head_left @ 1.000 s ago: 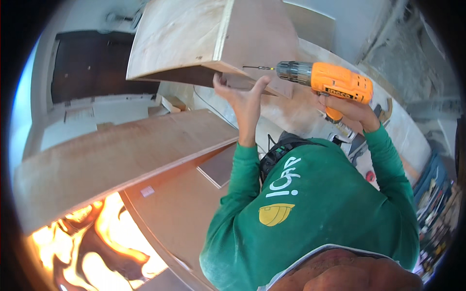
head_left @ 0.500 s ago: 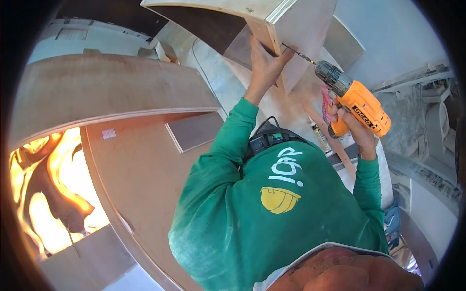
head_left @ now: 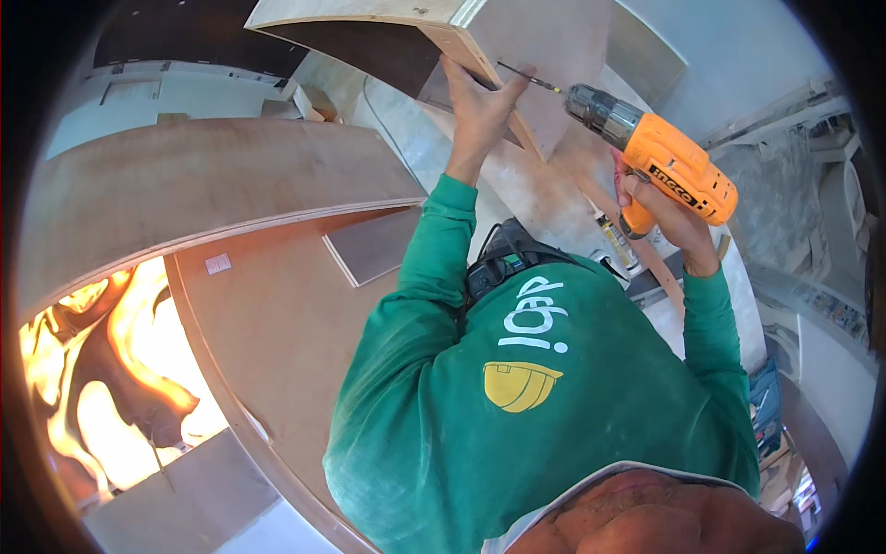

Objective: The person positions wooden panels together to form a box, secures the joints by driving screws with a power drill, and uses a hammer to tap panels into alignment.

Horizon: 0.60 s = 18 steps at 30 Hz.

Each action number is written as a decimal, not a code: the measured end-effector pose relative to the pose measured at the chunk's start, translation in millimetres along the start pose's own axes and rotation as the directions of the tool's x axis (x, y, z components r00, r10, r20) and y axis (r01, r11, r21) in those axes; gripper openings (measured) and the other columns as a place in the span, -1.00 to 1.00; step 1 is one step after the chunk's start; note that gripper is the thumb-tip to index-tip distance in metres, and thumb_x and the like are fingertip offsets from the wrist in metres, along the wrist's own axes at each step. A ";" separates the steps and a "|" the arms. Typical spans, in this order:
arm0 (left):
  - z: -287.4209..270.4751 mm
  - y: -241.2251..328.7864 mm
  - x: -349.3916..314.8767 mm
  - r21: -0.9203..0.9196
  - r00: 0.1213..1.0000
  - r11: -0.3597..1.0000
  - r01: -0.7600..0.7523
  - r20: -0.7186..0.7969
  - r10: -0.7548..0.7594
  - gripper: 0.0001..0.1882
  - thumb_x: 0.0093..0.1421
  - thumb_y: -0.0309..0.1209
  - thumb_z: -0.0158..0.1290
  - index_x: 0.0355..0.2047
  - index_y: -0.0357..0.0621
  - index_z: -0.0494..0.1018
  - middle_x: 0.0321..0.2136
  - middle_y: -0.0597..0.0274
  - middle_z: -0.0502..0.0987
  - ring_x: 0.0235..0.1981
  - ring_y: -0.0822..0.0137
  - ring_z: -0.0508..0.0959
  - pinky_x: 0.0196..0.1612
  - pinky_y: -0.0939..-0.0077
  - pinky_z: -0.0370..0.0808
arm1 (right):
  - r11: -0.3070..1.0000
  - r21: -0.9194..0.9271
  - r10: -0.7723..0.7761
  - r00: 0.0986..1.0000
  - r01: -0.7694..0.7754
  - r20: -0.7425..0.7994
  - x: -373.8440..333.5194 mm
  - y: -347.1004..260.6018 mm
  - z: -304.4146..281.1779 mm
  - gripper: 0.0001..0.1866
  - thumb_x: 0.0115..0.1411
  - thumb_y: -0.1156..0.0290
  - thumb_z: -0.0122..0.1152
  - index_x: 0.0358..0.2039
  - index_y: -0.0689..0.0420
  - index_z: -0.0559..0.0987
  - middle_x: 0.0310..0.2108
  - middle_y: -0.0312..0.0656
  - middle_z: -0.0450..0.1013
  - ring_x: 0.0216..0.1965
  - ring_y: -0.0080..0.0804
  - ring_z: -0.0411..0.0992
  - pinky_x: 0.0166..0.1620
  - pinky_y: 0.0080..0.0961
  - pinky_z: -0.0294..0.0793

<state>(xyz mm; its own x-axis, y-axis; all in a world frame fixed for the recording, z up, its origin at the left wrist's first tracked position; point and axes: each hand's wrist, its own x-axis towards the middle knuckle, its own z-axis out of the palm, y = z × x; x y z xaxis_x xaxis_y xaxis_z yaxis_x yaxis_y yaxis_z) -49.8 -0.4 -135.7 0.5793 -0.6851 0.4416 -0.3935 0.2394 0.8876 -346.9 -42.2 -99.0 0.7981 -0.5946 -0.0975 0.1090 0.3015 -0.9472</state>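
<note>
My right hand is wrapped round the handle of an orange and black cordless drill. A long thin drill bit points left from its chuck. The bit's tip is close to the front edge of a curved plywood box; whether it touches the wood I cannot tell. My left hand is closed on the lower part of that edge, its thumb stretched toward the bit and its fingers partly hidden behind the board.
A large curved plywood piece stands at my left, with a small flat board beside it. Below the box lie a sealant tube and a long wood strip. A bright, flame-patterned surface shows at far left.
The drill has shifted left and slightly up and lies more level in the picture. The box edge and my left hand also appear farther left. Both grips stay the same.
</note>
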 end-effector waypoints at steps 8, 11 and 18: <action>3.2 14.7 -0.2 0.080 1.000 0.997 -0.024 0.012 0.023 -0.15 -0.05 -0.43 0.45 0.12 -0.29 0.11 -0.01 0.04 0.32 0.04 0.22 0.41 0.12 0.30 0.40 | 0.999 0.015 0.045 0.995 -0.044 -0.094 -11.5 -9.4 13.2 -0.69 0.23 0.49 0.24 0.00 0.17 0.52 -0.23 -0.34 0.48 -0.33 -0.61 0.44 -0.23 -0.59 0.51; 4.4 16.7 1.1 0.034 0.999 0.999 -0.038 0.022 0.037 -0.15 -0.04 -0.44 0.44 0.13 -0.29 0.12 0.00 0.04 0.31 0.05 0.23 0.39 0.14 0.30 0.37 | 0.998 0.044 0.038 0.997 -0.035 -0.074 -9.5 -2.9 13.5 -0.69 0.21 0.49 0.25 -0.01 0.13 0.54 -0.22 -0.36 0.51 -0.30 -0.64 0.46 -0.24 -0.60 0.55; 2.6 16.1 -0.5 -0.001 0.998 1.000 -0.025 0.055 0.025 -0.14 -0.03 -0.41 0.46 0.15 -0.31 0.13 0.02 0.05 0.29 0.08 0.23 0.36 0.17 0.31 0.34 | 0.997 0.074 0.009 0.991 0.001 -0.131 -11.6 1.2 16.4 -0.71 0.22 0.49 0.24 -0.03 0.11 0.54 -0.22 -0.36 0.50 -0.29 -0.62 0.48 -0.24 -0.58 0.57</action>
<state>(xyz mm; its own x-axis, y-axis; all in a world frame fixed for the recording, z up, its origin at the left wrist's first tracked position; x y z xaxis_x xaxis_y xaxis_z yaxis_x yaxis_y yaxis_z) -58.3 2.0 -122.0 0.5294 -0.7154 0.4560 -0.4071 0.2573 0.8764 -346.3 -22.7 -94.1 0.7143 -0.6846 -0.1454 0.1530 0.3556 -0.9220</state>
